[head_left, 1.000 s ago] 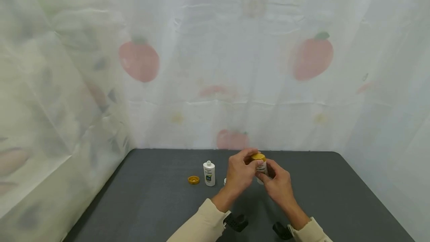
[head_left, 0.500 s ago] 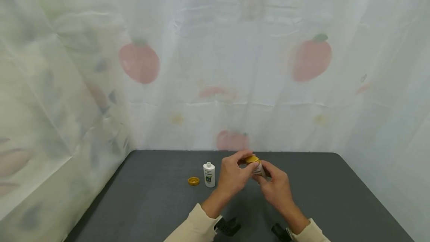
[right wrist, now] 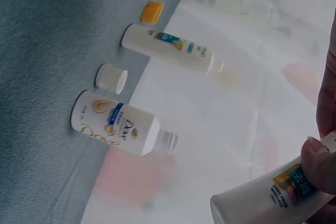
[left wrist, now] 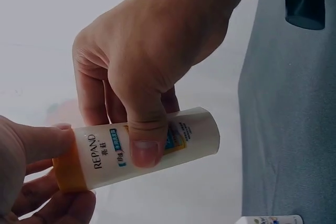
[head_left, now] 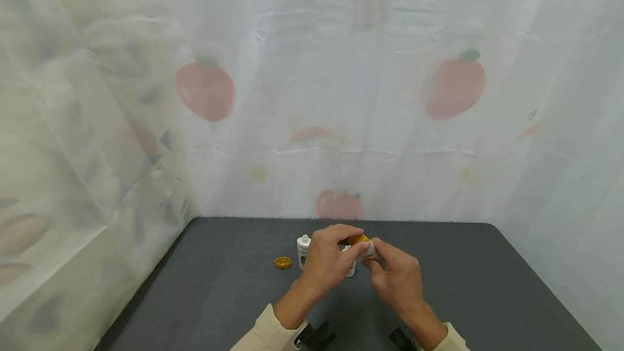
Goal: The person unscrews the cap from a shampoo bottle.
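A small white shampoo bottle [left wrist: 105,156] with an orange-yellow cap [left wrist: 71,166] is held up above the table, tilted with its cap end to the left in the head view. My left hand [head_left: 327,258] grips the cap between thumb and fingers. Round the white body are the thumb and fingers of my right hand [head_left: 401,275]; that thumb [left wrist: 146,148] lies across the label in the left wrist view. In the right wrist view, the bottle's base points down and left. The cap still sits against the body.
A capless white bottle [right wrist: 173,48] stands on the grey table [head_left: 219,286] beside an orange-yellow cap [right wrist: 152,12]. Nearer the hands stands a capless Dove bottle [right wrist: 115,124], with a white cap [right wrist: 111,78] beside it. A patterned curtain [head_left: 312,69] rises behind.
Both hands have moved left and slightly down with the shampoo bottle. It has gone from nearly upright to tilted left. The Dove bottle now shows partly behind the hands.
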`<state>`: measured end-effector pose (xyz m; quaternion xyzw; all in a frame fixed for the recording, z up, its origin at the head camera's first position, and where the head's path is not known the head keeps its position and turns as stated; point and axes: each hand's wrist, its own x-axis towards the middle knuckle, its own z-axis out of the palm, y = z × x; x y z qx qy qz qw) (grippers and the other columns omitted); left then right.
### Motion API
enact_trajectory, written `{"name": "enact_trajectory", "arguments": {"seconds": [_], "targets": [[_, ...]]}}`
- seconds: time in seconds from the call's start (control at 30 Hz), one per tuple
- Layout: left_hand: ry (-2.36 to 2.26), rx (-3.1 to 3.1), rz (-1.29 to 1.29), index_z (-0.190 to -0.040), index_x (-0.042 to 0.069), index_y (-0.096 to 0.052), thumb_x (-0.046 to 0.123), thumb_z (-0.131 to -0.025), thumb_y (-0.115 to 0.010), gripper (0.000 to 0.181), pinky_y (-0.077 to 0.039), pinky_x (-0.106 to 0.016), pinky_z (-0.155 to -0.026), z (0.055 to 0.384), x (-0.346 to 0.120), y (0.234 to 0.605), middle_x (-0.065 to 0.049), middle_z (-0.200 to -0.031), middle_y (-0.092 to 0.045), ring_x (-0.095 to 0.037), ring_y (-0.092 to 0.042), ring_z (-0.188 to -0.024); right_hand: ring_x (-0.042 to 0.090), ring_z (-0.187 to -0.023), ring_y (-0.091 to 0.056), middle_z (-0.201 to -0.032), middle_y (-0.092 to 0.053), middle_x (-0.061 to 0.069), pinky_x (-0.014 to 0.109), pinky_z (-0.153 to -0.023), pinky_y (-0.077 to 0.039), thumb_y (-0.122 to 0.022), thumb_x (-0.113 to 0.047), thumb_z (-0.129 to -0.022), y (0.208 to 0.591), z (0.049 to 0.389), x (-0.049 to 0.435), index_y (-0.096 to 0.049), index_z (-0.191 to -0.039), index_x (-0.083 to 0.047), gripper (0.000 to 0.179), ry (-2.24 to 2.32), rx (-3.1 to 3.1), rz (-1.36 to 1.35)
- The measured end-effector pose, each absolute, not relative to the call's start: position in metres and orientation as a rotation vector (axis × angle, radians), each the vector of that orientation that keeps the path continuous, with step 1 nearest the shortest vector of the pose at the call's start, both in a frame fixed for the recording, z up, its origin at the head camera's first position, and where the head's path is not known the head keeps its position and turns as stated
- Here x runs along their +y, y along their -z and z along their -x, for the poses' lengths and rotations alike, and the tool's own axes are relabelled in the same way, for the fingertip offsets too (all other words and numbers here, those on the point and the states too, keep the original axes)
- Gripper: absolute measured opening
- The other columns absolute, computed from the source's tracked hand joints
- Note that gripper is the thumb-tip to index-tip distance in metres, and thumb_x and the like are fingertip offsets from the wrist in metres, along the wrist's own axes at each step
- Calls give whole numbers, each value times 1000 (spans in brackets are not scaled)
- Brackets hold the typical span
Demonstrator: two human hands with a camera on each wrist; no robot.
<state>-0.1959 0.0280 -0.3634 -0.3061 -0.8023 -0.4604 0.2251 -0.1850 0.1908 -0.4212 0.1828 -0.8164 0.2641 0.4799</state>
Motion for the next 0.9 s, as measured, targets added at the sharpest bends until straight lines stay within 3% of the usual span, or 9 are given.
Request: {"name": "enact_trajectory", "arguments": {"seconds": [0.17, 0.4, 0.73, 0.9], "targets": [[1259, -2211, 830, -110, 7, -81, 16, -91, -82, 21, -65, -34, -77, 192, 26, 359, -9, -105, -80, -20, -77, -90, 2, -49, -55, -75, -76, 3, 16, -48, -45, -95, -5, -66, 419, 184, 189, -76, -96, -9, 36, -605, -1933, -472], [1259, -2238, 771, -106, 8, -82, 17, -90, -83, 19, -58, -17, -70, 188, 26, 357, -7, -98, -81, -15, -76, -81, 1, -45, -50, -68, -73, -1, 13, -45, -38, -94, -8, -66, 418, 184, 186, -73, -90, -13, 32, -582, -1905, -472], [1277, -2257, 656, -96, 9, -83, 23, -90, -84, 15, -54, -17, -63, 187, 30, 356, -4, -86, -77, -9, -69, -72, 3, -42, -46, -61, -68, -2, 12, -42, -28, -91, -5, -68, 418, 182, 183, -70, -84, -11, 27, -530, -1871, -451], [1343, -2255, 560, -93, 10, -82, 26, -90, -84, 16, -54, -18, -63, 187, 32, 357, -3, -84, -77, -10, -70, -71, 7, -45, -55, -67, -72, 1, 17, -42, -39, -93, -5, -65, 418, 183, 182, -72, -88, -10, 31, -494, -1846, -465]]}}
